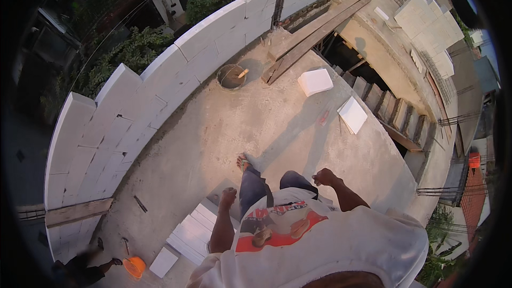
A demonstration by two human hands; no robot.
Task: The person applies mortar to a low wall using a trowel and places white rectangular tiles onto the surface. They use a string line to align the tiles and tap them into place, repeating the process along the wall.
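Note:
My left hand [228, 196] is closed beside my left thigh, above stacked white blocks [194, 224]; whatever it holds, if anything, is hidden. My right hand [324, 177] has curled fingers beside my right knee, its contents too small to make out. My sandalled left foot [243, 162] is on the concrete floor [192, 154]. Ahead lie a white block stack [314, 81] and flat white pieces [351, 113], near long planks [314, 34] and a bucket [230, 76] with a tool handle.
A white block wall [160, 96] runs along the left. A stair opening with wooden steps [394, 112] drops on the right, with panels [426, 26] beyond and protruding rebar [453, 120]. A co-worker [80, 269] is at lower left beside an orange container [134, 266].

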